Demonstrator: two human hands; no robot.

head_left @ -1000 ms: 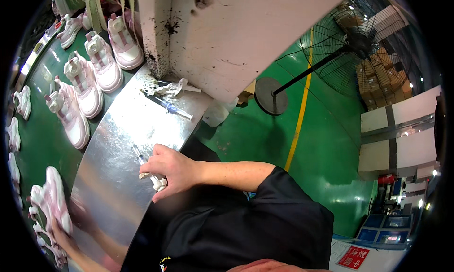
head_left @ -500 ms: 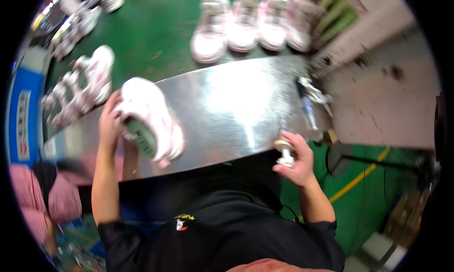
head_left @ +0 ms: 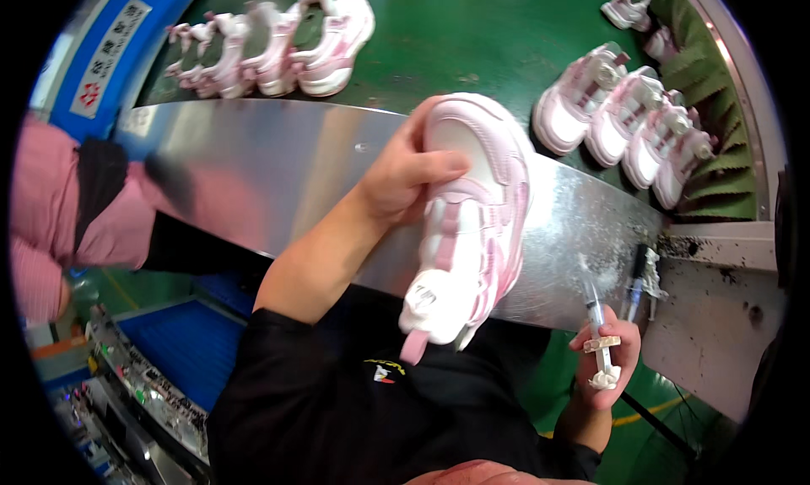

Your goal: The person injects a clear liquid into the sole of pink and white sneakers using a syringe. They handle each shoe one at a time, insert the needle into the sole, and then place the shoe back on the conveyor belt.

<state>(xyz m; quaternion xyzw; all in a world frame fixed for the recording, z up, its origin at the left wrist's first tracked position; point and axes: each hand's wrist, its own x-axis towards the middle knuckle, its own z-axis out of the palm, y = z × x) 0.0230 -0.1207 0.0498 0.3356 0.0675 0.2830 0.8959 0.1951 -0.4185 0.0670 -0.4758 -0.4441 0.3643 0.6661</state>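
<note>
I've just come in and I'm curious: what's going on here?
The person's left hand holds a pink-and-white shoe by its toe, thumb on top. The right hand holds a syringe, its tip pointing away from the person and apart from the shoe. Beyond the metal ledge, more such shoes stand on a green surface.

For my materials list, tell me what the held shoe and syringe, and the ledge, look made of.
Shoe: probably synthetic leather, mostly matte, given its smooth, layered panels. Syringe: likely clear, glossy plastic; its barrel is see-through. Ledge: metal, perhaps steel, shiny with blurred reflections.
</note>
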